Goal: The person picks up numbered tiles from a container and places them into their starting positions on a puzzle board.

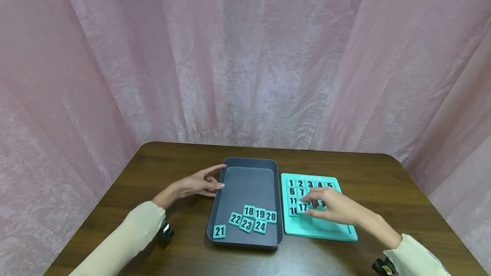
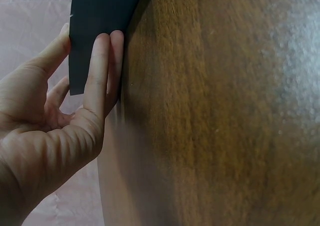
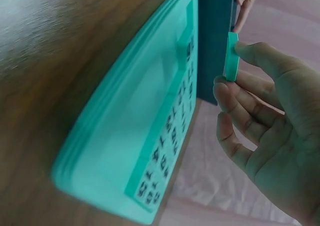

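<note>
Between thumb and fingertips, my right hand (image 1: 331, 205) pinches a turquoise number tile (image 1: 302, 207) marked 17. It holds the tile over the turquoise number board (image 1: 320, 232), beside tile 16 (image 1: 293, 211). The right wrist view shows this tile (image 3: 232, 56) edge-on, tilted up off the board. Tiles from 1 on sit in rows on the board, partly hidden by the hand. My left hand (image 1: 197, 183) rests against the left side of a dark grey tray (image 1: 245, 182). In the left wrist view, straight fingers (image 2: 98, 68) lie along the tray's outer wall.
Several loose tiles (image 1: 249, 211), numbered 18 to 24, lie in the near part of the tray, tile 21 (image 1: 219, 231) apart at the near left corner. Tray and board stand side by side on a brown wooden table (image 1: 180, 233). Pink curtains (image 1: 245, 54) hang behind it.
</note>
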Demonstrator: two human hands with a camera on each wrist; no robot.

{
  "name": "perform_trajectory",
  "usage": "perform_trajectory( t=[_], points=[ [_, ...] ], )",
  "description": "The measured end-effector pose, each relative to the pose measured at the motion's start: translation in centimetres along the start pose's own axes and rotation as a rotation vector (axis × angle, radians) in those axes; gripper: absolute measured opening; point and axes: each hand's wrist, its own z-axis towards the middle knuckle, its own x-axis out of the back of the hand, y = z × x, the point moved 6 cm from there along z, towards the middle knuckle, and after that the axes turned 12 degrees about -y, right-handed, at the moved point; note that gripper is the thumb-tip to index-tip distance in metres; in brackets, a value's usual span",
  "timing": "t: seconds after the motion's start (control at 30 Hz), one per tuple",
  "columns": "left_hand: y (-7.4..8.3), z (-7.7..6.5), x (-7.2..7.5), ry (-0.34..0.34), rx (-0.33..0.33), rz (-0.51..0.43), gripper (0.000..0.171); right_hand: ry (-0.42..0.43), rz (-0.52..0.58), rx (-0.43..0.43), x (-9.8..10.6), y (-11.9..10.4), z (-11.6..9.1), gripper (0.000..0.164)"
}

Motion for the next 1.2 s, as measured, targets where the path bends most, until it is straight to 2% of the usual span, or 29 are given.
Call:
perform_trajectory(
  t=[0.13, 0.47, 0.73, 1.2],
  points=[
    [-0.2, 0.1, 0.1, 0.006, 0.004, -0.001, 0.085, 0.009, 0.001, 0.001, -0.4, 0.6, -0.9, 0.025],
    [-0.1, -0.1, 0.1, 0.013, 0.009, -0.001, 0.084, 0.029, -0.083, 0.008, -1.4, 2.1, -2.1, 0.023],
    [-0.2, 0.2, 0.0, 0.003, 0.003, -0.003, 0.085, 0.014, -0.129, -0.030, -2.3, 2.4, -1.9, 0.024],
    [-0.4, 0.2, 0.1, 0.007, 0.001, 0.005, 0.084, -0.002, -0.108, -0.107, -2.7, 2.9, -0.8, 0.023]
  ],
)
